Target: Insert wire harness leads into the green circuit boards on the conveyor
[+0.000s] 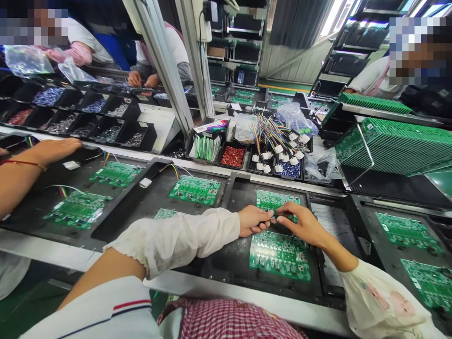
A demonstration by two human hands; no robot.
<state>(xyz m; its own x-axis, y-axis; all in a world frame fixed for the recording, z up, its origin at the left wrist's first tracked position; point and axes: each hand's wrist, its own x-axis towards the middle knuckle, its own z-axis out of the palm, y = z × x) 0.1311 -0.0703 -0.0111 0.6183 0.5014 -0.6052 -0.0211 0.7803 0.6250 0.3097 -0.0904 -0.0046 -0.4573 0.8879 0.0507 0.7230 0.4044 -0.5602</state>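
My left hand (pixel 253 220) and my right hand (pixel 302 225) meet over a black carrier tray (pixel 318 282). Both pinch a small dark part (pixel 276 215) between their fingertips; it is too small to name. Right under the hands lies a green circuit board (pixel 268 200), and a second green board (pixel 280 255) sits nearer to me on the same tray. Both forearms wear white sleeve covers.
More trays with green boards (pixel 195 189) line the conveyor to left and right. Bins behind hold red parts (pixel 232 156) and coloured wire harnesses (pixel 273 141). A co-worker's arm (pixel 31 165) reaches in at the left. Stacked boards (pixel 399 146) stand at right.
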